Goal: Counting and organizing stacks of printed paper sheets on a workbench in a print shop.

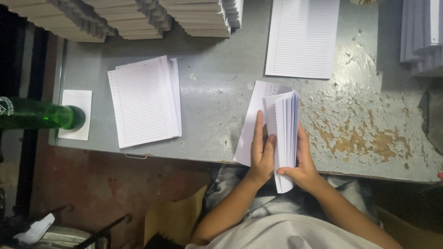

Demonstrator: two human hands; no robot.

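A bundle of ruled white sheets (pixel 282 124) stands folded over at the near edge of the grey metal table (pixel 217 92). My left hand (pixel 261 150) lies flat on the inner sheets, fingers stretched up along the fold. My right hand (pixel 302 163) grips the bundle's outer side from the right, thumb at its lower corner. A flat stack of ruled sheets (pixel 144 101) lies to the left of my hands.
Another ruled stack (pixel 302 37) sits at the back. Tall paper piles (pixel 138 18) line the far edge, more at the right (pixel 422 34). A green glass bottle (pixel 41 116) stands on a small paper slip (pixel 76 115) at the left. Paint is chipped at the right.
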